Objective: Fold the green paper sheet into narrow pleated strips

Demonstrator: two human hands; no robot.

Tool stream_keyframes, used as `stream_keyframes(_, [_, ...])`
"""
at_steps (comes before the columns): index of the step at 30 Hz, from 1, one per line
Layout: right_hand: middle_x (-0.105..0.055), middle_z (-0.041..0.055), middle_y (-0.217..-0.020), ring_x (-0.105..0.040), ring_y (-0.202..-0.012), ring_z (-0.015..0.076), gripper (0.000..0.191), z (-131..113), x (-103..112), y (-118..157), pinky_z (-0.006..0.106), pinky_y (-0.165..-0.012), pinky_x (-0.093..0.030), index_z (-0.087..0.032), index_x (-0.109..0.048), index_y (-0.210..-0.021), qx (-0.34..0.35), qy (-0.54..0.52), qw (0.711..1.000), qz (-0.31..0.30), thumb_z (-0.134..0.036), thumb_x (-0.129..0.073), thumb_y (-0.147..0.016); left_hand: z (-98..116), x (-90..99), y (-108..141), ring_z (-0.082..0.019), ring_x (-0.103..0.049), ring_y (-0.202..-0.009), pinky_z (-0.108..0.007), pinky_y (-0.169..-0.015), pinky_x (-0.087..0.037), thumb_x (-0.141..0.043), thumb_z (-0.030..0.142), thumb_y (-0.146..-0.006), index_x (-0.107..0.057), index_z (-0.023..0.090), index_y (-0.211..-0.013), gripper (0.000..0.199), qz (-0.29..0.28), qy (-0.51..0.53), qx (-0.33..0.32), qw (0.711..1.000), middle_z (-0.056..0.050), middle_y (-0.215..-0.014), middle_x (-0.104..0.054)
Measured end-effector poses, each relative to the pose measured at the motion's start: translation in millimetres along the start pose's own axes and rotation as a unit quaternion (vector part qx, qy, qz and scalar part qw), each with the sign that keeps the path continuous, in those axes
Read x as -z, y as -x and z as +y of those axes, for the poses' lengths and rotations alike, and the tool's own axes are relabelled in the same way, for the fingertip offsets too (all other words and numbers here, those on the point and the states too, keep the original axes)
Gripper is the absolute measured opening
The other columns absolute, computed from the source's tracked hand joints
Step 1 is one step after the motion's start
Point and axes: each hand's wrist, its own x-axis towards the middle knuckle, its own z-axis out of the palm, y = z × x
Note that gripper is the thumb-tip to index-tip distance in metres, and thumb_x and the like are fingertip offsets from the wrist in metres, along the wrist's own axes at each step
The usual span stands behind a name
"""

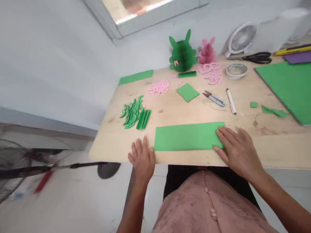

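A pale wooden table point(279, 142) carried a long rectangular green paper sheet point(187, 136) along its near edge; a small green paper square point(188, 92) lay beyond it; cut green paper strips point(132, 112) lay heaped at left; blue-handled steel thread snips point(213, 98) and a white marker pen point(231, 101) lay right of the square; a large green sheet point(286, 90) covered the right end.

Bright daylight from the window point(136, 11), soft shadows, blurred floor point(65, 200) lower left.

Green paper sheet point(187, 136): you see a flat, smooth rectangle at six o'clock, its long edges running across you.
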Motion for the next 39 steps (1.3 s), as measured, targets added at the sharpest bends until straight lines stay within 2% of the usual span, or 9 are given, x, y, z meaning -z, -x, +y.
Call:
stream_keyframes(3, [-0.055,0.0184,-0.132,-0.050,-0.122,0.0308,0.046,1.0,-2.3,0.1,0.055,-0.104,-0.028,-0.008,-0.050,-0.128,-0.006,-0.007,1.000,-0.005,-0.039,-0.041,-0.095,0.7,7.7,-1.5,-0.035,-0.019,-0.141,-0.065,-0.105,-0.021,-0.031,0.030,-0.096,-0.025,0.022,-0.147,0.053,0.044,0.056,-0.034,0.997,-0.016,-0.150,-0.032])
stream_keyframes(5, [-0.054,0.0182,-0.133,-0.049,-0.123,0.0304,0.046,1.0,-2.5,-0.1,0.054,-0.105,-0.027,-0.009,-0.050,-0.129,-0.009,-0.013,1.000,-0.009,-0.039,-0.041,-0.095,6.7,13.9,-5.3,-0.031,-0.016,-0.143,-0.062,-0.107,-0.020,-0.030,0.026,-0.096,-0.022,0.023,-0.148,0.053,0.062,0.084,-0.086,0.991,-0.015,-0.151,-0.031])
stream_keyframes(7, [-0.054,0.0185,-0.133,-0.049,-0.123,0.0305,0.046,0.3,-1.7,-0.4,0.054,-0.105,-0.026,-0.008,-0.050,-0.129,-0.013,-0.019,1.000,-0.014,-0.038,-0.042,-0.095,17.8,19.4,-12.1,-0.028,-0.015,-0.143,-0.059,-0.110,-0.018,-0.031,0.023,-0.096,-0.024,0.023,-0.147,0.051,0.056,0.097,-0.163,0.980,-0.013,-0.151,-0.031])
stream_keyframes(12, [-0.054,0.0190,-0.133,-0.049,-0.124,0.0309,0.047,-1.4,0.1,-0.8,0.054,-0.107,-0.024,-0.007,-0.050,-0.130,-0.020,-0.029,0.999,-0.020,-0.038,-0.043,-0.094,48.1,20.8,-37.1,-0.024,-0.017,-0.143,-0.053,-0.114,-0.017,-0.032,0.018,-0.095,-0.044,0.020,-0.135,0.042,-0.059,0.069,-0.387,0.918,-0.008,-0.146,-0.041])
stream_keyframes(14, [-0.053,0.0188,-0.134,-0.049,-0.123,0.0308,0.047,-1.4,-0.1,-0.8,0.054,-0.107,-0.023,-0.008,-0.050,-0.130,-0.022,-0.031,0.999,-0.023,-0.038,-0.044,-0.094,54.5,17.7,-45.2,-0.023,-0.018,-0.143,-0.050,-0.115,-0.019,-0.031,0.019,-0.096,-0.046,0.019,-0.134,0.041,-0.099,0.052,-0.445,0.889,-0.007,-0.147,-0.040])
stream_keyframes(17, [-0.054,0.0182,-0.133,-0.049,-0.123,0.0308,0.047,-1.3,-0.5,-0.8,0.055,-0.107,-0.023,-0.008,-0.050,-0.130,-0.023,-0.032,0.999,-0.029,-0.038,-0.044,-0.094,57.2,13.7,-51.1,-0.022,-0.018,-0.143,-0.047,-0.115,-0.020,-0.031,0.031,-0.098,-0.039,0.019,-0.140,0.045,-0.139,0.031,-0.503,0.853,-0.007,-0.151,-0.033])
stream_keyframes(20, [-0.054,0.0179,-0.134,-0.049,-0.123,0.0304,0.047,-2.0,0.0,-1.1,0.055,-0.107,-0.023,-0.008,-0.051,-0.129,-0.023,-0.028,0.999,-0.032,-0.039,-0.044,-0.094,56.1,10.8,-50.6,-0.024,-0.018,-0.143,-0.047,-0.115,-0.018,-0.031,0.044,-0.096,-0.031,0.019,-0.144,0.054,-0.148,0.010,-0.525,0.838,-0.008,-0.153,-0.028])
stream_keyframes(24, [-0.054,0.0168,-0.133,-0.049,-0.123,0.0296,0.046,-3.8,1.7,-1.9,0.055,-0.108,-0.022,-0.008,-0.052,-0.128,-0.026,-0.024,0.999,-0.037,-0.039,-0.044,-0.094,55.0,7.5,-47.7,-0.026,-0.018,-0.143,-0.049,-0.115,-0.016,-0.034,0.052,-0.094,-0.028,0.020,-0.146,0.062,-0.129,-0.015,-0.530,0.838,-0.010,-0.154,-0.025])
stream_keyframes(39, [-0.056,0.0148,-0.132,-0.048,-0.124,0.0296,0.047,-8.8,8.4,-5.0,0.056,-0.108,-0.024,-0.010,-0.052,-0.130,-0.051,-0.056,0.996,-0.047,-0.039,-0.046,-0.093,52.0,3.1,-50.3,-0.028,-0.026,-0.140,-0.048,-0.113,-0.017,-0.045,0.050,-0.090,-0.029,0.028,-0.146,0.062,-0.073,-0.023,-0.558,0.826,-0.009,-0.151,-0.033])
